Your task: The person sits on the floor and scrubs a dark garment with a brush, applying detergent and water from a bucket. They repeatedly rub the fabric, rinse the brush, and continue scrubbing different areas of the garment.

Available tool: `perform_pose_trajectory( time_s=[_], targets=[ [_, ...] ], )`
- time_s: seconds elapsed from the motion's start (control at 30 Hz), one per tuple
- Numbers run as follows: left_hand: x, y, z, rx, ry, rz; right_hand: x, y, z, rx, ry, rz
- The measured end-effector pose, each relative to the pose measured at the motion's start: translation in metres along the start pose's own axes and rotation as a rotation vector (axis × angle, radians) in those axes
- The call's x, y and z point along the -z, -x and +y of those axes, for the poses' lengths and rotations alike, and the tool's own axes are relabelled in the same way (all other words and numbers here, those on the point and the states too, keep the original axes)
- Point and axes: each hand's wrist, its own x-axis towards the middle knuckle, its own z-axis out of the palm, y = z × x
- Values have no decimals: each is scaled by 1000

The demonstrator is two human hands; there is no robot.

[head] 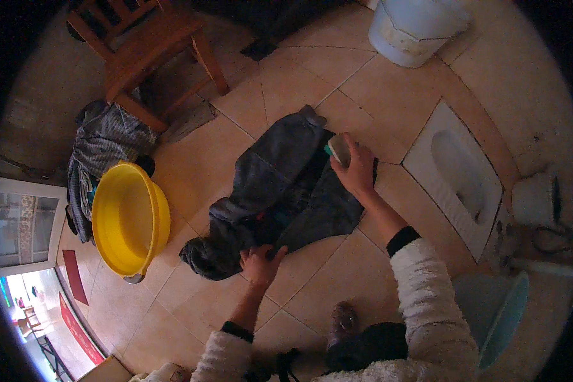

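Observation:
A dark grey garment (pixel 272 167) lies spread on the tiled floor in front of me, its lower left end bunched up. My right hand (pixel 355 167) holds a scrub brush (pixel 340 149) with a pale back and green bristles, over the right part of the cloth. At the near edge of the garment, my left hand (pixel 261 262) rests on the fabric with its fingers bent; whether it pinches the cloth is not clear. A yellow plastic basin (pixel 124 215) stands on the floor to the left of the garment.
A wooden chair (pixel 148 52) stands at the upper left, above piled striped clothes (pixel 107 133). A white bucket (pixel 410 38) is at the top right. Set in the floor at the right is a squat toilet (pixel 458 176). A pale blue-green basin (pixel 506 320) is at the lower right.

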Motion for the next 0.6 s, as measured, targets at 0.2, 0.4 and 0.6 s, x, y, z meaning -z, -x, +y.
perform_pose_trajectory(
  time_s=[0.2,0.4,0.6],
  targets=[
    [25,2,3,92,949,-166,-5,38,38,-305,-293,-150],
    [46,10,3,88,-99,-204,10,66,-3,-437,-341,-485],
    [32,-2,2,204,77,-349,12,67,-2,-385,-410,-448]
  ],
)
